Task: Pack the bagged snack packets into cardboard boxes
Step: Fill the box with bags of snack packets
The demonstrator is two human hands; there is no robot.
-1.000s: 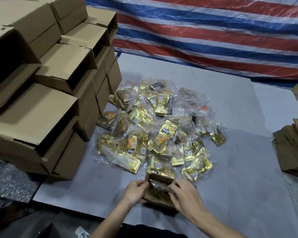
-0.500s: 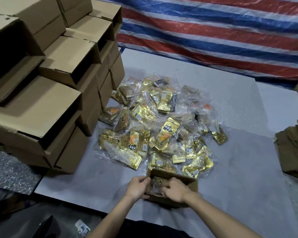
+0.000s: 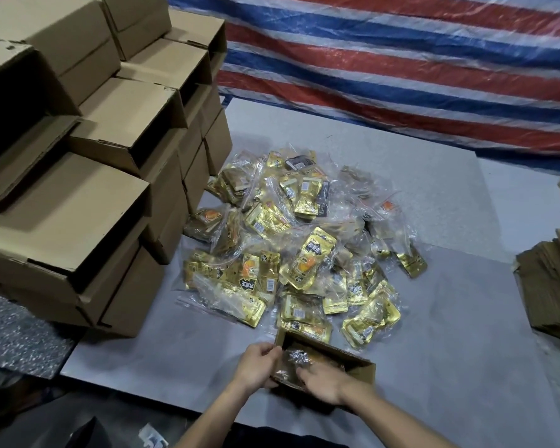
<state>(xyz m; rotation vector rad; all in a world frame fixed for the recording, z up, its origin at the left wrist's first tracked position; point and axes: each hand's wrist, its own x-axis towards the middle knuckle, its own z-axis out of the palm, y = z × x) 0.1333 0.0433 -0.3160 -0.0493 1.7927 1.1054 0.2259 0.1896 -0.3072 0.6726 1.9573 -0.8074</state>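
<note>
One open brown cardboard box (image 3: 362, 370) at 6 o'clock, clear plastic bag of gold snack packets (image 3: 296, 358) inside. Left hand (image 3: 256, 367) fingers curled, gripping box's left wall. Right hand (image 3: 324, 383) fingers together, pressing bag. Heap of bagged packets (image 3: 304, 253) at 12 o'clock.

A strip of plain dark garment (image 3: 272, 439) shows — above it two bare forearms, each ending in a bare hand: left hand (image 3: 256, 367), right hand (image 3: 324, 384).
</note>
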